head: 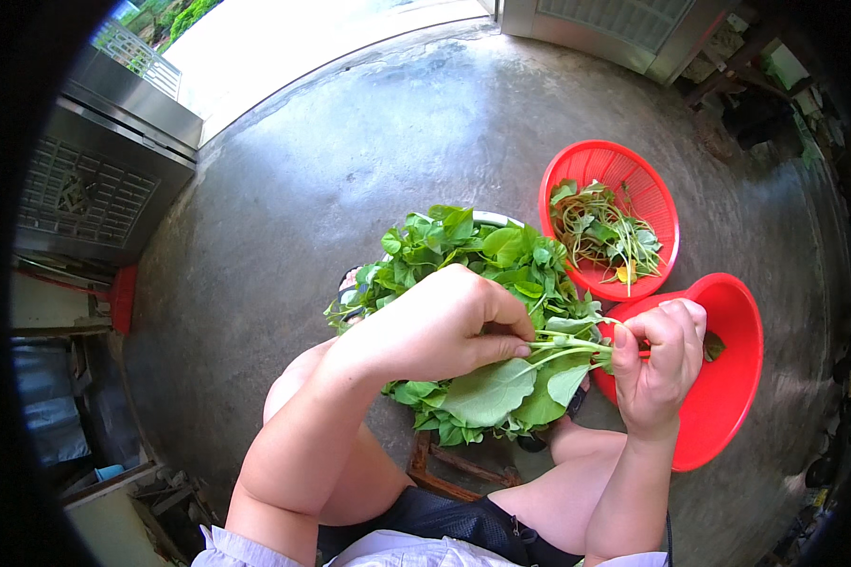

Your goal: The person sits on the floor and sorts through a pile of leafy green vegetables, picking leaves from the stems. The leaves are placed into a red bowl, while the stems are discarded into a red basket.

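My left hand (461, 319) pinches a leafy green sprig (564, 344) by its stem between thumb and fingers. At the sprig's other end my right hand (659, 361) grips a thin leaf stalk between thumb and curled fingers. Broad leaves with pale undersides hang below the stems. Under both hands a large heap of leafy greens (461, 241) covers a container, of which only a bit of white rim (496, 217) shows. Behind my right hand lies a red plastic basin (723, 418) with a dark leaf inside.
A red plastic colander (652, 177) beyond the basin holds trimmed stems and wilted leaves (603, 227). Part of a wooden stool (461, 464) shows between my legs. Around me is a grey concrete floor (291, 184). Metal door panels (92, 184) flank a bright doorway.
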Action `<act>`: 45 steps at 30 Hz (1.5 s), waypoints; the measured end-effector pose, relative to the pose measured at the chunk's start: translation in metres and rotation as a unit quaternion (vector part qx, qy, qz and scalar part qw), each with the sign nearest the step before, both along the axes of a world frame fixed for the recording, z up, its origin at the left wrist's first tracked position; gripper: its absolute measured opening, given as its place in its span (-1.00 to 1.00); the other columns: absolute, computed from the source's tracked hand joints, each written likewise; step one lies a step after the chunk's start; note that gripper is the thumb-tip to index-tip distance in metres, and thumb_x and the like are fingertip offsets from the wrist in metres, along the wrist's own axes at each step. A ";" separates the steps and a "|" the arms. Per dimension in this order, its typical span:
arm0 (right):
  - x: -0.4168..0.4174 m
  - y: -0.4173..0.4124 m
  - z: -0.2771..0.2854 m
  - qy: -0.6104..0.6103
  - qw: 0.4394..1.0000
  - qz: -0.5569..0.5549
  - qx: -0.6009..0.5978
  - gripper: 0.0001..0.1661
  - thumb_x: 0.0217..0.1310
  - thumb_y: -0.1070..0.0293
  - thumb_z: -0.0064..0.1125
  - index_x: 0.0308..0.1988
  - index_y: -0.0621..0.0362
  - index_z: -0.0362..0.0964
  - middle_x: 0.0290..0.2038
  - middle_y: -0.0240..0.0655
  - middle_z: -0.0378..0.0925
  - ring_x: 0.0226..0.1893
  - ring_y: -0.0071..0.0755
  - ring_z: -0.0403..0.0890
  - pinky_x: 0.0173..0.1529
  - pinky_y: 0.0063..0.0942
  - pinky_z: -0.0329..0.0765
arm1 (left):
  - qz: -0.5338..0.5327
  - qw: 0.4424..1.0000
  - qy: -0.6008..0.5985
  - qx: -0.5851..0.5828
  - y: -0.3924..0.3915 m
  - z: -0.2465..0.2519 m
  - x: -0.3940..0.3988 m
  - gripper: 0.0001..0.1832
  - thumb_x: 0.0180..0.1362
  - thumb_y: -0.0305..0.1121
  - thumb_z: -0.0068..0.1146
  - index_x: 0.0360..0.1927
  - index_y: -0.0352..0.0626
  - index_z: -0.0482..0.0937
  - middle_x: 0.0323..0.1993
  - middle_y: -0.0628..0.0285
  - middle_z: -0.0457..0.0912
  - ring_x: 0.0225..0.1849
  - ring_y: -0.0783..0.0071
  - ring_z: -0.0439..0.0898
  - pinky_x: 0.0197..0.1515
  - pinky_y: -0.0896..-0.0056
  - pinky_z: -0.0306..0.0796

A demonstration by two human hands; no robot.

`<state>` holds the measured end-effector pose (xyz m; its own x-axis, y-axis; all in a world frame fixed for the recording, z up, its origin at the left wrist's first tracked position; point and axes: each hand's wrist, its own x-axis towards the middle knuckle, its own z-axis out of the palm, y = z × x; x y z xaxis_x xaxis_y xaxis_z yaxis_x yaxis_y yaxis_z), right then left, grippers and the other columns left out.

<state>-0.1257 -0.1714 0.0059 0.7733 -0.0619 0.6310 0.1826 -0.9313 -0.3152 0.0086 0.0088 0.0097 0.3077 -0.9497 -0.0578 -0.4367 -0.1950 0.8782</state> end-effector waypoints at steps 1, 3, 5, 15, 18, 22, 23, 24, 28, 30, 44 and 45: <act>0.000 0.000 0.000 0.001 1.000 -0.004 -0.001 -0.81 0.02 0.41 0.15 -0.43 0.09 0.24 -0.61 -0.43 0.34 -0.61 -0.35 0.33 -0.32 -0.37 0.26 | -0.010 0.999 -0.025 -0.022 0.000 -0.002 0.000 -0.87 -0.08 -0.46 0.21 -0.43 -0.28 0.59 -0.54 0.17 0.58 -0.47 0.39 0.57 -0.37 0.44 0.41; 0.000 0.001 -0.001 0.008 1.000 -0.007 0.002 -0.80 0.00 0.42 0.17 -0.43 0.09 0.25 -0.60 -0.43 0.35 -0.61 -0.35 0.33 -0.32 -0.37 0.26 | 0.031 0.992 -0.110 -0.058 0.000 -0.001 -0.002 -0.89 -0.09 -0.49 0.20 -0.45 -0.29 0.60 -0.56 0.18 0.55 -0.49 0.42 0.54 -0.40 0.45 0.38; -0.001 0.003 -0.002 0.021 1.000 -0.005 0.008 -0.79 -0.02 0.43 0.19 -0.43 0.09 0.26 -0.59 -0.43 0.36 -0.60 -0.34 0.33 -0.33 -0.37 0.26 | 0.116 0.985 -0.096 -0.083 -0.003 -0.003 -0.007 -0.91 -0.09 -0.50 0.19 -0.46 -0.30 0.60 -0.58 0.20 0.53 -0.51 0.45 0.51 -0.43 0.47 0.35; 0.001 0.024 -0.002 0.019 1.000 0.016 0.000 -0.77 -0.07 0.46 0.22 -0.41 0.08 0.29 -0.61 -0.42 0.35 -0.62 -0.35 0.33 -0.34 -0.37 0.26 | 0.427 0.628 0.640 -0.114 -0.015 -0.020 -0.014 -0.86 0.06 -0.41 0.08 -0.42 -0.30 0.56 -0.57 0.28 0.54 -0.52 0.55 0.50 -0.42 0.56 0.38; 0.001 0.018 -0.002 -0.001 1.000 0.008 0.008 -0.78 -0.08 0.46 0.23 -0.43 0.09 0.30 -0.62 -0.42 0.34 -0.63 -0.35 0.32 -0.38 -0.39 0.25 | 0.360 0.725 0.579 -0.097 -0.012 -0.015 0.001 -0.88 0.09 -0.40 0.06 -0.40 -0.25 0.53 -0.52 0.26 0.55 -0.48 0.54 0.52 -0.36 0.52 0.42; 0.000 0.011 -0.004 0.013 1.000 -0.006 0.015 -0.79 -0.09 0.47 0.23 -0.45 0.10 0.30 -0.62 -0.42 0.34 -0.62 -0.34 0.32 -0.40 -0.40 0.23 | 0.221 0.918 0.328 -0.028 -0.004 -0.003 0.009 -0.85 0.11 -0.38 0.09 -0.45 -0.27 0.51 -0.53 0.37 0.51 -0.48 0.71 0.41 -0.40 0.66 0.31; 0.000 0.009 -0.004 0.020 1.000 -0.006 0.015 -0.79 -0.09 0.47 0.23 -0.45 0.10 0.30 -0.62 -0.42 0.34 -0.62 -0.34 0.32 -0.41 -0.39 0.22 | 0.192 0.938 0.288 -0.026 -0.003 0.002 0.008 -0.83 0.12 -0.37 0.09 -0.46 -0.28 0.51 -0.54 0.39 0.50 -0.48 0.73 0.39 -0.42 0.67 0.28; 0.001 0.009 -0.004 0.025 0.999 -0.002 0.022 -0.79 -0.10 0.48 0.23 -0.46 0.10 0.30 -0.62 -0.42 0.34 -0.63 -0.34 0.31 -0.41 -0.39 0.22 | 0.154 0.959 0.238 -0.013 -0.001 0.006 0.008 -0.81 0.08 -0.34 0.14 -0.46 -0.29 0.53 -0.57 0.42 0.49 -0.48 0.74 0.37 -0.41 0.67 0.28; 0.001 0.010 -0.004 0.031 0.999 0.000 0.025 -0.78 -0.12 0.50 0.24 -0.46 0.09 0.30 -0.61 -0.42 0.35 -0.63 -0.34 0.31 -0.41 -0.39 0.22 | 0.102 0.993 -0.039 -0.049 -0.001 0.003 0.001 -0.84 -0.14 -0.40 0.28 -0.49 -0.25 0.58 -0.67 0.24 0.46 -0.61 0.63 0.39 -0.53 0.55 0.27; 0.001 0.010 -0.004 0.035 0.999 -0.002 0.024 -0.77 -0.12 0.51 0.24 -0.46 0.10 0.30 -0.61 -0.42 0.35 -0.63 -0.33 0.32 -0.42 -0.38 0.22 | 0.116 0.989 -0.053 -0.077 -0.002 -0.001 0.000 -0.83 -0.14 -0.41 0.26 -0.48 -0.27 0.57 -0.66 0.26 0.48 -0.60 0.64 0.41 -0.54 0.54 0.27; -0.007 0.009 -0.012 0.060 0.974 -0.057 0.210 -0.84 0.00 0.50 0.17 -0.48 0.19 0.30 -0.58 -0.36 0.37 -0.64 -0.40 0.31 -0.49 -0.49 0.28 | 0.395 0.843 0.352 -0.098 0.003 0.000 0.015 -0.88 0.11 -0.37 0.02 -0.43 -0.18 0.50 -0.52 0.34 0.52 -0.49 0.67 0.44 -0.38 0.61 0.35; -0.008 0.009 -0.011 0.063 0.967 -0.062 0.237 -0.85 0.02 0.49 0.16 -0.47 0.20 0.30 -0.58 -0.37 0.36 -0.64 -0.45 0.31 -0.50 -0.52 0.29 | 0.376 0.858 0.340 -0.084 0.004 0.000 0.015 -0.89 0.12 -0.37 0.01 -0.42 -0.18 0.49 -0.52 0.36 0.51 -0.49 0.68 0.43 -0.38 0.62 0.35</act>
<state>-0.1336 -0.1627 -0.0054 0.8097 -0.4192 0.4106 0.0107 -0.6891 -0.7246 0.0236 0.0126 0.0097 0.7867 -0.5096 -0.3485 0.3814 -0.0427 0.9234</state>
